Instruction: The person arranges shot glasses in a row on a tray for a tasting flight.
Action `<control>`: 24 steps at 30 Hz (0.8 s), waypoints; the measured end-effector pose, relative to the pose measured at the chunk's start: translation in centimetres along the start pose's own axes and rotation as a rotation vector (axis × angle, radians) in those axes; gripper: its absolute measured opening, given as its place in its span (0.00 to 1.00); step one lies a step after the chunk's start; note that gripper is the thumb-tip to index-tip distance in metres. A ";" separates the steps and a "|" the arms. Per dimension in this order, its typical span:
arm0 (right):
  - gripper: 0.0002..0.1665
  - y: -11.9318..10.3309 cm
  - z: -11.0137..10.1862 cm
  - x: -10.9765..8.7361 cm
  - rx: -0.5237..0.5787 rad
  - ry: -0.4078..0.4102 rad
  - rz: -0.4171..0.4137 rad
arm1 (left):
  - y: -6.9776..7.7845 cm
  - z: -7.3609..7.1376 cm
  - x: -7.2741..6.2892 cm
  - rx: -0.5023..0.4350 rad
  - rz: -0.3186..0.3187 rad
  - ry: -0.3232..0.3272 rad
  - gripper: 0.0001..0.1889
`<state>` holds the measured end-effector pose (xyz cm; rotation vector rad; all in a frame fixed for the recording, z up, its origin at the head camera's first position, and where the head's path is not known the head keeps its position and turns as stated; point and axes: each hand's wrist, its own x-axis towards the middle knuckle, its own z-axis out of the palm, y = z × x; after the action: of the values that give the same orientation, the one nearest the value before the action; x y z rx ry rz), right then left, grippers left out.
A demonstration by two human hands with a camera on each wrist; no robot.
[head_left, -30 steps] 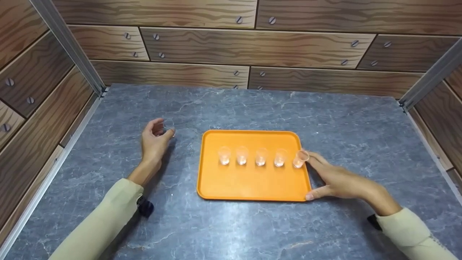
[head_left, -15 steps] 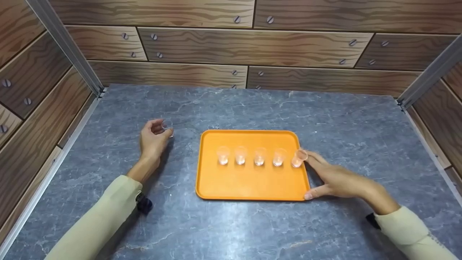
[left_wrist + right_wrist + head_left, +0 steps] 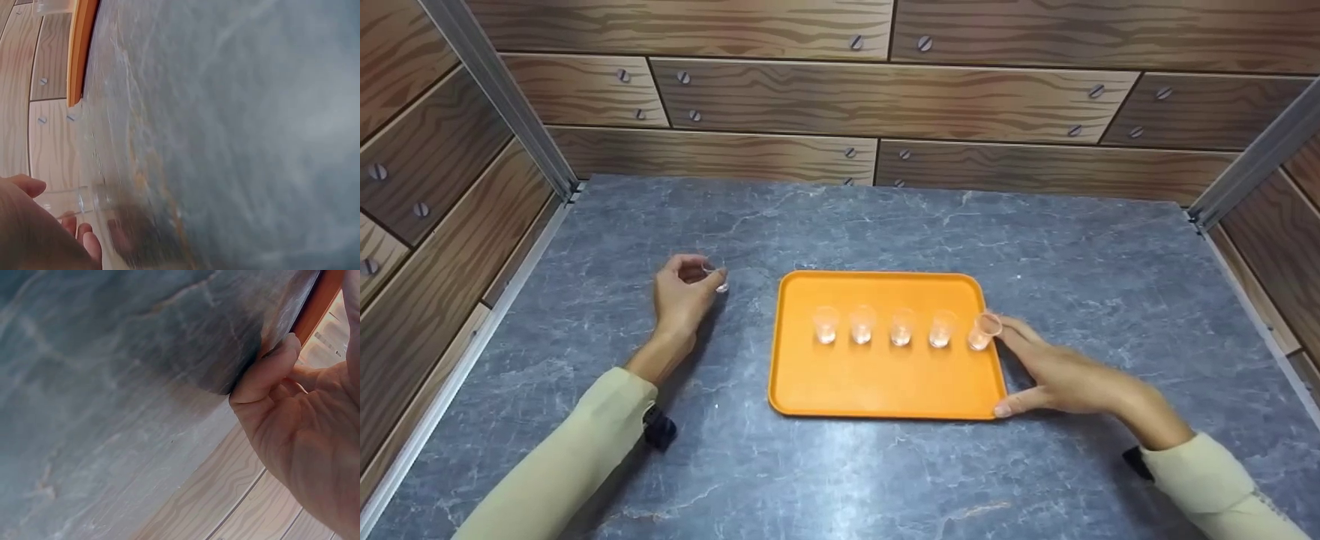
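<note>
My left hand [image 3: 682,292] grips a small clear shot glass [image 3: 721,283] between thumb and fingers, left of the orange tray [image 3: 885,390]. In the left wrist view the glass [image 3: 62,201] is right by the tabletop, its base toward the surface. Several similar clear glasses [image 3: 901,330] stand in a row across the tray. My right hand [image 3: 1061,375] holds the tray at its right side, thumb at the near right corner and fingers along the right rim. Close by those fingers is the rightmost glass [image 3: 982,334], at the rim. The right wrist view shows the thumb [image 3: 270,371] against the tray's edge.
The grey marbled tabletop [image 3: 847,480] spreads around the tray. Wood-patterned walls [image 3: 780,90] stand behind and at both sides, with metal posts [image 3: 510,97] at the back corners.
My left hand has shifted slightly nearer, and the shot glass in it has tipped, its base now showing past the thumb. The right hand, the tray and its glasses keep their places.
</note>
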<state>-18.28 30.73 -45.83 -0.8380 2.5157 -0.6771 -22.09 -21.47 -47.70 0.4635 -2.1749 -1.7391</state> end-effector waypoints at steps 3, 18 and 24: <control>0.74 0.0 0.0 0.0 -0.001 0.002 -0.002 | 0.0 0.1 -0.3 -0.020 0.007 0.007 0.15; 0.75 0.1 0.0 0.0 -0.005 -0.003 0.008 | 0.2 1.1 -2.7 -0.080 0.052 -0.029 0.13; 0.74 0.1 0.0 0.0 -0.015 0.001 -0.005 | 0.6 1.5 -3.7 -0.097 0.105 -0.068 0.12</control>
<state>-18.31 30.76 -45.89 -0.8501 2.5234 -0.6608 -19.42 -18.38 -47.55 0.2650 -2.1077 -1.8179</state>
